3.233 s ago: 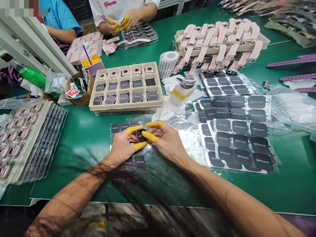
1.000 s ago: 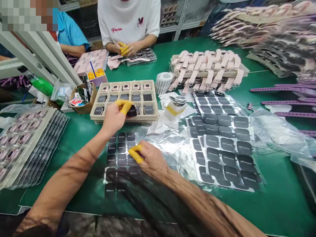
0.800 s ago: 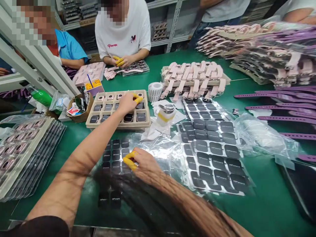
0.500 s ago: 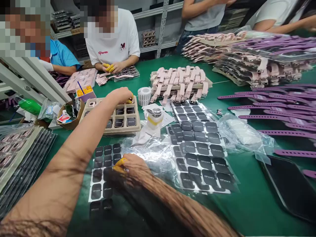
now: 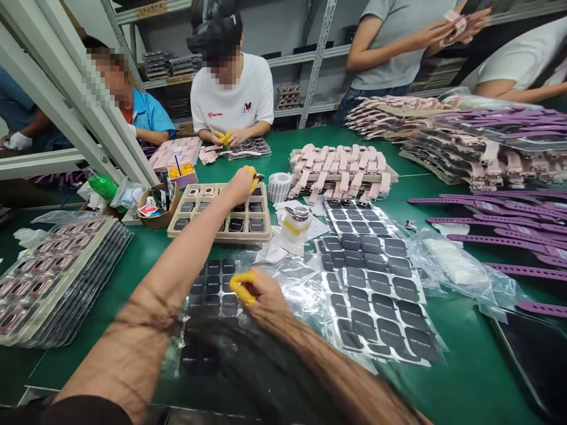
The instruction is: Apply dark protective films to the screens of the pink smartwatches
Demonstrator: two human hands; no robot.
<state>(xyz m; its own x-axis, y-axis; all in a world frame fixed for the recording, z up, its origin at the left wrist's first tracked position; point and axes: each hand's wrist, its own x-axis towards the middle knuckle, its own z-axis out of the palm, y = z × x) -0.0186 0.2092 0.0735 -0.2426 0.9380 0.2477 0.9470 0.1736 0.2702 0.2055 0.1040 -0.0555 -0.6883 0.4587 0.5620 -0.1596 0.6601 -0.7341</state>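
My left hand [image 5: 243, 184], with yellow finger covers, reaches over the far right corner of a beige compartment tray [image 5: 217, 236]. Its fingertips are closed on a small dark piece. Square watch cases and black squares [image 5: 236, 224] fill the tray's compartments. Nearer to me, my right hand [image 5: 261, 292] hovers above the right edge of a clear sheet of black square stickers [image 5: 213, 284]. Its yellow-covered thumb and finger curl together at the tips in a loop; anything between the tips is too small to make out.
A lidded jar [image 5: 296, 224] stands on white wipes beside a label roll [image 5: 280, 188]. Sticker sheets [image 5: 376, 283] and a phone [image 5: 527, 354] lie at right. Pink straps [image 5: 341, 168], purple straps [image 5: 500, 239] and stacked trays [image 5: 53, 265] surround the area. Several people work opposite.
The view has shifted, so the scene sits lower and further right. My left hand has raised a dark piece at the tray's far corner. My right hand has lifted off the near sticker sheet.
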